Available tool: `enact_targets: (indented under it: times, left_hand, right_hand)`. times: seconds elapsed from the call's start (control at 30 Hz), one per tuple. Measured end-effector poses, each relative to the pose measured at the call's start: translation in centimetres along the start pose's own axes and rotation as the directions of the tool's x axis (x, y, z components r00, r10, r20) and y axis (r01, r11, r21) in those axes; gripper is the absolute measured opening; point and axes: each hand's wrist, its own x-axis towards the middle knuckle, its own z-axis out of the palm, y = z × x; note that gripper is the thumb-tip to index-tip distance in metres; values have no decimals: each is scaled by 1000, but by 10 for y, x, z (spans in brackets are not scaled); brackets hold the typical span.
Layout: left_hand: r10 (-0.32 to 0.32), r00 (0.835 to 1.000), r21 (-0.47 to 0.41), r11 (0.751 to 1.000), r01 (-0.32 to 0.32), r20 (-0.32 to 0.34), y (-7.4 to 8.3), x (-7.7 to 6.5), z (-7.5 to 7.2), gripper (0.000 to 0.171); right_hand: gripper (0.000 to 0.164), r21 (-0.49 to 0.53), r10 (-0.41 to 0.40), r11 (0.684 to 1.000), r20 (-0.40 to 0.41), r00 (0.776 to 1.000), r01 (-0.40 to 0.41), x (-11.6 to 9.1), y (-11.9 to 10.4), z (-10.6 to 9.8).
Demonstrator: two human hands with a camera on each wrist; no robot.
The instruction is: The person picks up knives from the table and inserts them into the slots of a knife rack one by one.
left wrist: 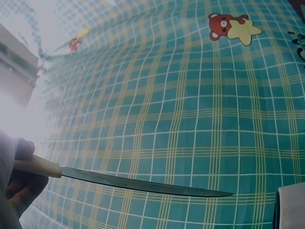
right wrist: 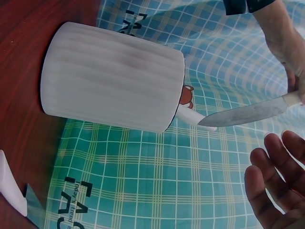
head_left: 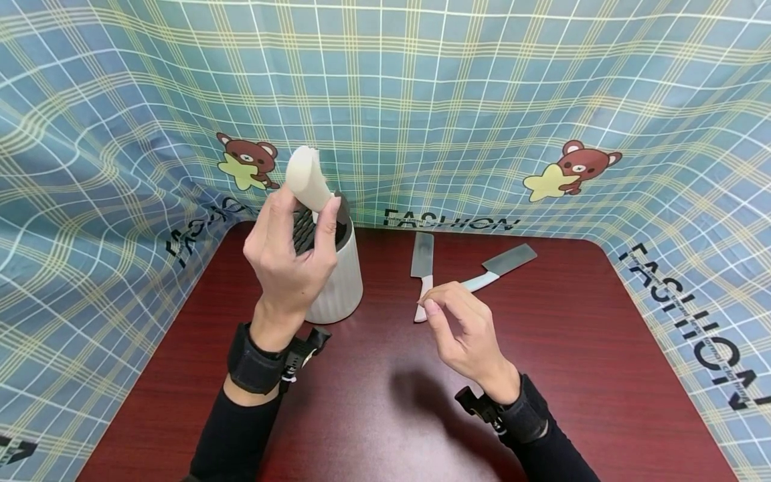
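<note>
My left hand (head_left: 292, 261) pinches the cream handle of a knife (head_left: 310, 181) above a white ribbed knife holder (head_left: 340, 288). Its long narrow blade (left wrist: 147, 186) shows bare in the left wrist view, outside the holder (left wrist: 291, 207). From the right wrist, the blade (right wrist: 243, 114) points at the holder's (right wrist: 114, 76) mouth, where another pale handle (right wrist: 193, 118) sticks out. Black filling shows inside the mouth in the head view. Over the table, my right hand (head_left: 466, 328) holds nothing, its fingers loosely bent near a cleaver's pinkish handle.
Two cleavers lie on the dark red table (head_left: 373, 402): one with a pinkish handle (head_left: 423, 258), another, with a pale blue handle (head_left: 508, 261), angled to its right. A plaid curtain (head_left: 421, 120) with printed bears encloses the table's back and sides.
</note>
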Motion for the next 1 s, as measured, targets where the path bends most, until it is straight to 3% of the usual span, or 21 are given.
enact_targets:
  times: [0.57,1.0]
  left_hand:
    - [-97,995,60,993,99,-34,-24,16,-6,34]
    - [-125,992,88,988,123,20,-46,21,-10,38]
  right_hand:
    - [16,-22,29,999,6,1000,-29,-4,4,0]
    - [15,-32,42,999,3,999,-42,-7,6,1]
